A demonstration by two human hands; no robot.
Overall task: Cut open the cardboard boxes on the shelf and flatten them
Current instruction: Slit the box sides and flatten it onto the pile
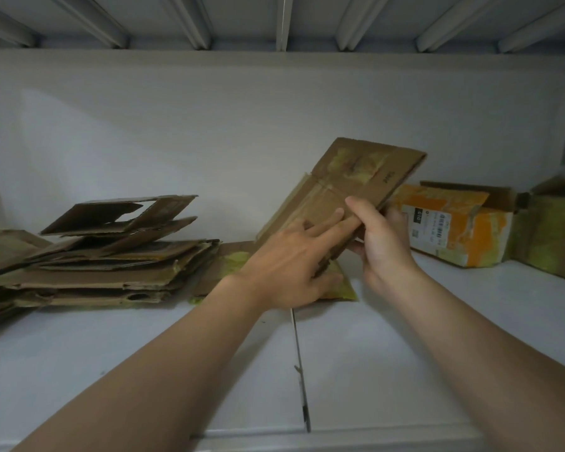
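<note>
- Lying at the left of the shelf (111, 370), the stack (105, 265) keeps flattened pieces out of your way.
- Your left hand (287, 272) presses straight fingers on the box (340, 190), probably to squash it flat.
- Your right hand (382, 236) grips that box's edge, holding it tilted above the shelf.
- An orange box (454, 223) waits at the right, not yet flattened.

Flattened box (340, 187) tilts up between flat stack (105, 265) and taped boxes (454, 230).

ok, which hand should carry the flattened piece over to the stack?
Left, probably. The left hand rests on the flattened piece, nearer the stack. The right hand grips its edge beside the orange box, farther off.
</note>
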